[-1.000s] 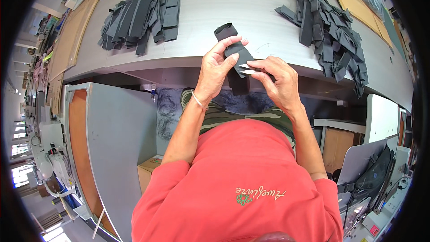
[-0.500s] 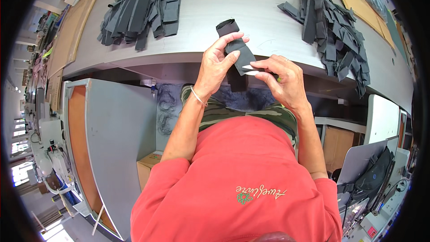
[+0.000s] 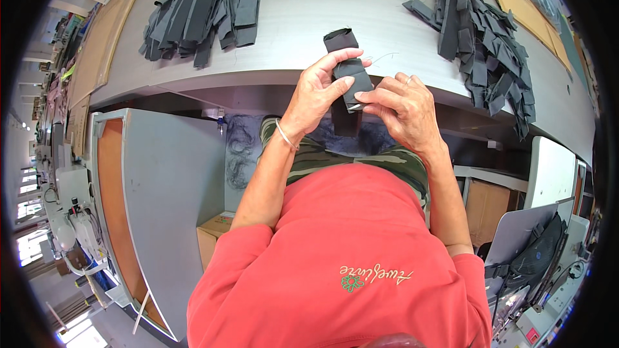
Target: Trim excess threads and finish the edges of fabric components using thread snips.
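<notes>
Just over the table's front edge, my left hand (image 3: 314, 96) pinches a folded dark grey fabric strip (image 3: 351, 72) between thumb and fingers. One end of the strip curls up beyond the fingers, and a darker length hangs below. My right hand (image 3: 409, 113) is closed around small thread snips (image 3: 356, 108). Only their pale blade tips show, at the strip's lower end; the handle is hidden in the palm. Thumb and index finger of that hand touch or nearly touch the strip's lower corner.
A pile of dark grey strips (image 3: 196, 16) lies on the table (image 3: 290, 0) at the left, another pile (image 3: 483, 45) at the right, partly hanging over the front edge. A grey cabinet (image 3: 164, 174) stands to my left. Cardboard (image 3: 119, 32) lies along the table's left side.
My right hand has moved in against the strip, and less of the blades shows. The strip and my left hand have shifted slightly right.
</notes>
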`<state>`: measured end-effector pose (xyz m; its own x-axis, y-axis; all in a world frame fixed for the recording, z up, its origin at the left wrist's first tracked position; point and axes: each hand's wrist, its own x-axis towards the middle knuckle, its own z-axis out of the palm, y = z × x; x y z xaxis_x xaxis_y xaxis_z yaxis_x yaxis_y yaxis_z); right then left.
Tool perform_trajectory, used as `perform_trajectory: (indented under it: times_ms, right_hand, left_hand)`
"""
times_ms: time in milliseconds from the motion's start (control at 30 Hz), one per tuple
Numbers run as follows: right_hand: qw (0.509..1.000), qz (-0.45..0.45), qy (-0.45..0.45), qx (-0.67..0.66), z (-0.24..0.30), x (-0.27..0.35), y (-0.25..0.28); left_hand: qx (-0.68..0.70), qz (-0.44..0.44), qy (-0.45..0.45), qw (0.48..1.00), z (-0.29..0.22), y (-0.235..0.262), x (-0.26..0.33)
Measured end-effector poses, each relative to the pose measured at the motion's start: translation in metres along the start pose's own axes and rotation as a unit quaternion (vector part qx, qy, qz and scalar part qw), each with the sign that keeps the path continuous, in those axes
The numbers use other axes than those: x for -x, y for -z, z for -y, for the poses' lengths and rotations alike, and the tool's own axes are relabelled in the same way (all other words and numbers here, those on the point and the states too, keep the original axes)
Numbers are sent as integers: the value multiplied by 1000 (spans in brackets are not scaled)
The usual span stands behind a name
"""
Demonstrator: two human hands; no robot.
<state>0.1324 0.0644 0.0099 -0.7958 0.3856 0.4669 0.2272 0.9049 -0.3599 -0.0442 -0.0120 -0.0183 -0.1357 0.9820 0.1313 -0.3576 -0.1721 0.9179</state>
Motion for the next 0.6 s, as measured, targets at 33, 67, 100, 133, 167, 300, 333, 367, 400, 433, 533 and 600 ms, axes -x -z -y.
perform_trajectory:
  times_ms: [33, 67, 100, 133, 167, 300, 333, 367, 400, 433, 533, 600]
  right_hand:
    - [1000, -5, 4, 4, 0, 0, -1]
    - [1000, -10, 8, 8, -1, 1, -1]
    - [1000, -10, 8, 8, -1, 1, -1]
    - [1000, -7, 9, 16, -1, 1, -1]
    - [1000, -5, 10, 23, -1, 2, -2]
    - [999, -1, 13, 51, 0, 3, 0]
    - [999, -8, -5, 30, 1, 4, 0]
    - [1000, -15, -23, 10, 1, 4, 1]
    - [1000, -15, -23, 9, 2, 4, 2]
    - [999, -27, -30, -4, 3, 3, 2]
    - [998, -40, -38, -26, 5, 0, 4]
    - [998, -41, -39, -35, 7, -1, 4]
  left_hand:
    - [6, 4, 2, 1000, 0, 0, 0]
    - [11, 8, 5, 1000, 0, 0, 0]
    - [11, 8, 5, 1000, 0, 0, 0]
    - [15, 8, 10, 1000, 0, -1, 0]
    - [19, 7, 14, 1000, 0, -1, 0]
    - [21, 2, 21, 1000, 2, 0, 0]
    - [19, 0, 21, 1000, 3, 1, 0]
    - [17, -2, 22, 1000, 3, 2, 0]
    - [17, -3, 22, 1000, 3, 2, 0]
    - [15, -2, 21, 1000, 2, 2, 0]
    - [13, -1, 19, 1000, 2, 2, 0]
    - [13, -1, 17, 1000, 2, 1, 0]
